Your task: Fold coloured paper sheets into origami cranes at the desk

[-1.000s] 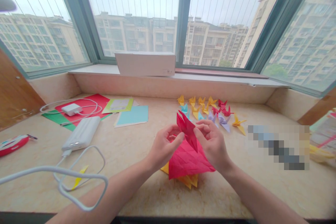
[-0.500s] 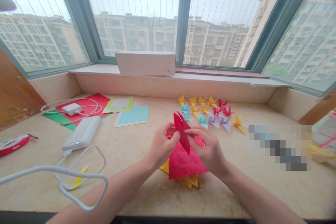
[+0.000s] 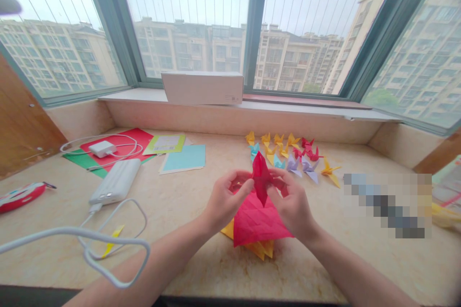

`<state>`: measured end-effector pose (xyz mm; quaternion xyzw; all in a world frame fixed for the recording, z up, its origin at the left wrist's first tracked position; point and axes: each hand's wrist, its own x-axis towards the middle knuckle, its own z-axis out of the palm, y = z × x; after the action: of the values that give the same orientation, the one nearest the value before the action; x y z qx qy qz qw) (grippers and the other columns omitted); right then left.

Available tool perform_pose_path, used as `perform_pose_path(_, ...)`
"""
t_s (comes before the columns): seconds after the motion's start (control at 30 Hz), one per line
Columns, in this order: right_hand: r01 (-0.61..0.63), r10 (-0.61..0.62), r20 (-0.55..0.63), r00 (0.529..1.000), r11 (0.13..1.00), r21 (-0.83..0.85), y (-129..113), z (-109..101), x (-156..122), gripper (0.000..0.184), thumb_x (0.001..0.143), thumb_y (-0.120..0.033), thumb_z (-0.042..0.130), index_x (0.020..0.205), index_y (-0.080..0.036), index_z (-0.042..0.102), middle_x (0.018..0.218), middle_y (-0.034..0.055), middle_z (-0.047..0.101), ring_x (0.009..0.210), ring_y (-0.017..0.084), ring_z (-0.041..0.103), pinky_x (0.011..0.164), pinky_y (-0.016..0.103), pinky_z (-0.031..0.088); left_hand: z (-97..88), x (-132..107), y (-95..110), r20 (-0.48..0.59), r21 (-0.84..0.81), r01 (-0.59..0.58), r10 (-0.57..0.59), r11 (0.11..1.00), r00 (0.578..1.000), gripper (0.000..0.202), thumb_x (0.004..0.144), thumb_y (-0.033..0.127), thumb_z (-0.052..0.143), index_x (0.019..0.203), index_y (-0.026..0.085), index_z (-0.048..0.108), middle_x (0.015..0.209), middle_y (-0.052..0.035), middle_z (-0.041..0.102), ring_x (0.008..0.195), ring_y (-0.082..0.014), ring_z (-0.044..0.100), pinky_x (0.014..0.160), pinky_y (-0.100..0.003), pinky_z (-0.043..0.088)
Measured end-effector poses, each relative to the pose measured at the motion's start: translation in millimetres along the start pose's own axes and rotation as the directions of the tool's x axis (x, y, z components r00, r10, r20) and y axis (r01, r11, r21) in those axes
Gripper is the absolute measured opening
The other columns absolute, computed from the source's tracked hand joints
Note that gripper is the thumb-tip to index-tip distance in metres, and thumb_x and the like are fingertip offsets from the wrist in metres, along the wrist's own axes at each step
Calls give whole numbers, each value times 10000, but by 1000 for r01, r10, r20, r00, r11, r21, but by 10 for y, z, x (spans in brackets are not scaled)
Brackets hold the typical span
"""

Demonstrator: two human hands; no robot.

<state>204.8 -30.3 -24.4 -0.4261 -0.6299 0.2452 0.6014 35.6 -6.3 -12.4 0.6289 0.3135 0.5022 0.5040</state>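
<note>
A small piece of folded red paper (image 3: 261, 180), long and pointed at top and bottom, is held upright between my two hands. My left hand (image 3: 230, 196) pinches its left edge with thumb and fingers. On the other edge, my right hand (image 3: 290, 201) grips it the same way. Beneath them lies a creased red paper sheet (image 3: 257, 220), with pointed yellow folded paper (image 3: 264, 248) sticking out under its near edge. Beyond my hands stand several folded paper cranes (image 3: 293, 165) in yellow, blue, red and purple.
At left are a white power bank (image 3: 115, 181) with a looping cable (image 3: 108, 235), a white charger (image 3: 102, 147) on red and green paper, and a red-and-white object (image 3: 23, 196). Blue paper (image 3: 185, 157) lies farther back. A white box (image 3: 203, 88) stands on the sill.
The folded red paper has turned so its broad face shows and its top points have come together. My fingers have shifted along its edges, and the view has moved slightly.
</note>
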Motion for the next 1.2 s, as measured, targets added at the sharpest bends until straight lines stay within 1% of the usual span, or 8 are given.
perform_pose_path(0.1,-110,103,46,994,971,213,-15,10,24,241,901,-255,624,1139,-256,591,988,38,712,897,196,706,771,317,583,13,-24,2,26,46,-43,42,998,999,232,876,327,671,1016,142,672,923,-75,730,813,-166,679,743,-266,537)
perform_pose_path(0.2,-133,106,114,988,955,264,-38,30,6,270,901,-272,637,1165,-263,580,1013,39,700,919,192,702,809,322,578,28,-25,-5,12,108,-76,75,991,997,207,853,288,697,995,142,664,911,-65,728,771,-155,670,722,-263,542)
perform_pose_path(0.37,-146,110,165,980,963,225,-60,56,-27,355,872,-297,692,1207,-276,576,1052,44,694,917,194,695,836,341,571,16,-16,-21,24,214,-136,134,967,991,143,878,243,652,982,148,677,883,-58,744,759,-159,689,723,-268,547)
perform_pose_path(0.53,-146,116,137,984,960,239,-40,37,-11,288,878,-266,677,1152,-273,589,968,23,718,900,181,703,831,317,565,16,-45,5,48,284,-216,210,934,976,154,888,182,595,1005,150,689,896,-63,758,783,-167,708,757,-275,555)
perform_pose_path(0.73,19,-18,123,992,1000,-12,-9,27,-60,259,888,-237,659,1143,-267,622,915,25,718,841,181,690,788,323,552,35,-59,35,13,268,-145,146,953,989,166,876,293,648,929,139,680,811,-72,749,716,-179,709,680,-270,560)
perform_pose_path(0.83,38,-33,115,993,998,-47,-9,33,-75,247,891,-244,656,1135,-263,625,921,28,722,836,182,689,790,325,551,37,-53,27,0,246,-133,137,960,991,160,879,285,642,934,138,675,812,-69,745,721,-178,708,677,-264,555)
perform_pose_path(1.07,-130,109,109,988,970,205,-49,20,7,310,855,-305,699,1139,-240,590,859,20,709,789,179,692,756,325,582,11,-44,25,89,87,-128,120,988,989,183,908,232,586,1030,140,686,958,-94,745,846,-188,700,804,-303,554)
perform_pose_path(1.2,-271,224,179,958,914,302,-90,-37,78,386,798,-357,751,1126,-234,588,855,24,723,787,196,713,743,352,600,-5,-28,21,96,-8,-58,58,998,994,232,913,277,597,1068,133,690,922,-89,741,767,-168,672,740,-281,539)
